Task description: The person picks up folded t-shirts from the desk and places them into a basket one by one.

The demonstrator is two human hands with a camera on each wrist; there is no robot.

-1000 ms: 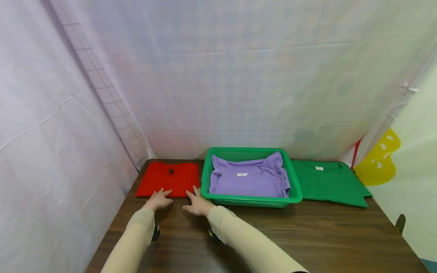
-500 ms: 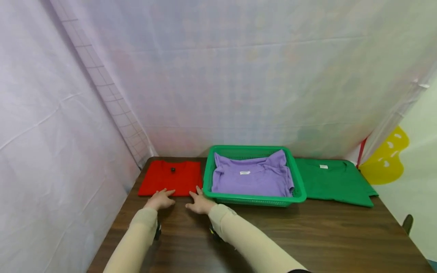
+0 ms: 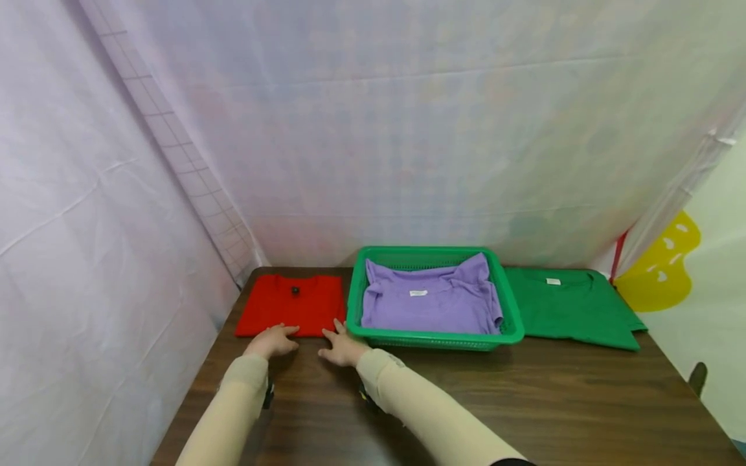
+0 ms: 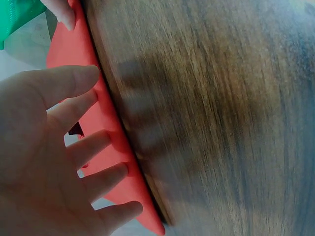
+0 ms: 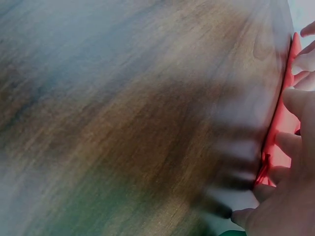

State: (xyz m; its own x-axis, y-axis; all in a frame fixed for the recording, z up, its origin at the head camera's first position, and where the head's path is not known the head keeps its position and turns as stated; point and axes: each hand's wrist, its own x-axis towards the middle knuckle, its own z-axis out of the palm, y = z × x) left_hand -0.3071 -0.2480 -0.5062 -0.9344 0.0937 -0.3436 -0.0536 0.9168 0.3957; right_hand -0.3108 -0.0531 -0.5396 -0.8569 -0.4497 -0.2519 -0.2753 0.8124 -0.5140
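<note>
**Near edge of a folded red cloth shirt (image 3: 309, 307) tended from both ends**

The red shirt is laid flat on a dark brown wood-grain table (image 3: 524, 395), at nine o'clock from a rectangular green plastic basket (image 3: 434, 340). At the shirt's seven o'clock, the bare left hand (image 3: 272, 341) is held with fingers spread, their tips brought to the near edge. Between four and five o'clock, at the corner beside the basket, the bare right hand (image 3: 344, 351) is likewise held with fingers parted. Nothing is seen to be pinched; how firmly the cloth is pressed cannot be told. Hands set so far apart may be meant to keep the folded edge straight. By the neckline, at twelve o'clock, a small black thing (image 3: 294, 290) is seen but cannot be identified.

Inside the basket a purple cloth shirt (image 3: 431, 312) is laid, its two o'clock corner propped up, probably because of the tight fit. At three o'clock from the basket, a folded green cloth shirt (image 3: 574, 314) is laid flat.
</note>
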